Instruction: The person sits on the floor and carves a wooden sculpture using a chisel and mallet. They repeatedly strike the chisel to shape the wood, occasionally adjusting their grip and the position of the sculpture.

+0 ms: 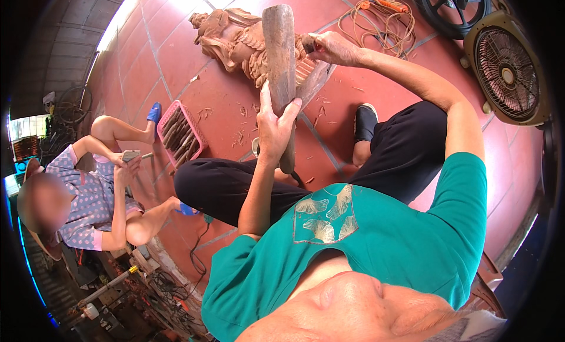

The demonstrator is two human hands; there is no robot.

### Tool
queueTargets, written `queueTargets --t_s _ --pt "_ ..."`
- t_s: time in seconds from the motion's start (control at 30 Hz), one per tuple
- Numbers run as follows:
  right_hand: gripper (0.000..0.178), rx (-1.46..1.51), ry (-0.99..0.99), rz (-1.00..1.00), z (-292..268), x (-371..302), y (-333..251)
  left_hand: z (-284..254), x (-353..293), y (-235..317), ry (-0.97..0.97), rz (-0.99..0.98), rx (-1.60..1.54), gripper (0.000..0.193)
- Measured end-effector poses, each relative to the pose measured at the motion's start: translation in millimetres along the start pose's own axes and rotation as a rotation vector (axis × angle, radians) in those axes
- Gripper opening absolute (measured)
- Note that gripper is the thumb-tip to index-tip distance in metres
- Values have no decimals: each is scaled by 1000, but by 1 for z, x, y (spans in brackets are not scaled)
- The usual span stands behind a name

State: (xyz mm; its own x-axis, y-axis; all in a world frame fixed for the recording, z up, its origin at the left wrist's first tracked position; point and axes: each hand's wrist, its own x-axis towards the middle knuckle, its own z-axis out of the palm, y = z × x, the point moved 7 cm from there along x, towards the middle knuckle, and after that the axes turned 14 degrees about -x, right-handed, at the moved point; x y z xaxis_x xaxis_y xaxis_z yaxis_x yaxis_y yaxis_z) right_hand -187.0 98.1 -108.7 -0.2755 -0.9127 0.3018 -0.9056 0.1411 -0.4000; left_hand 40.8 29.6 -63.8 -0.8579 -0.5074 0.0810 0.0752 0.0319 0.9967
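Observation:
My left hand (274,129) is wrapped round a long grey-brown wooden club or mallet (279,53), wide at its far end and narrower near me, with thumb and fingers on either side. It stands up across the view and covers part of a carved wooden figure (235,40) lying on the floor beyond. To the right, my right hand (333,49) is closed in a pinch beside the carving. A small dark piece shows at its fingertips, too hidden to name. Below that hand a flat, pale wooden piece (316,83) slants beside the carving.
Wood shavings (240,133) are scattered on red tiles. At left stands a pink basket (201,143) of wooden-handled tools; beside it a seated person (88,195) holds a phone. An orange cord (382,24), a wheel (453,9) and a fan (507,76) are at far right.

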Motion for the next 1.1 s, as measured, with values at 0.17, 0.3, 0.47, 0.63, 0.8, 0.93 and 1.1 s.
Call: queueTargets --t_s 0.17,0.3,0.47,0.63,0.8,0.93,1.1 --pt "26 -83 5 -63 7 3 -3 1 -1 -2 7 -10 -14 69" --pt "28 -81 -25 -14 15 7 5 1 -4 13 58 -9 -99 66" --pt "30 -36 -33 22 12 8 3 -3 -4 19 114 75 -149 67" --pt "30 -115 -62 13 10 9 -2 -7 -7 17 147 89 -166 69" --pt "29 -196 -57 -17 11 10 -12 1 8 -5 -6 15 336 72" --pt "28 -205 29 -77 9 9 -15 0 4 -7 -21 16 192 71" --pt "27 -218 61 -128 11 8 -14 1 -2 12 132 168 136 71"
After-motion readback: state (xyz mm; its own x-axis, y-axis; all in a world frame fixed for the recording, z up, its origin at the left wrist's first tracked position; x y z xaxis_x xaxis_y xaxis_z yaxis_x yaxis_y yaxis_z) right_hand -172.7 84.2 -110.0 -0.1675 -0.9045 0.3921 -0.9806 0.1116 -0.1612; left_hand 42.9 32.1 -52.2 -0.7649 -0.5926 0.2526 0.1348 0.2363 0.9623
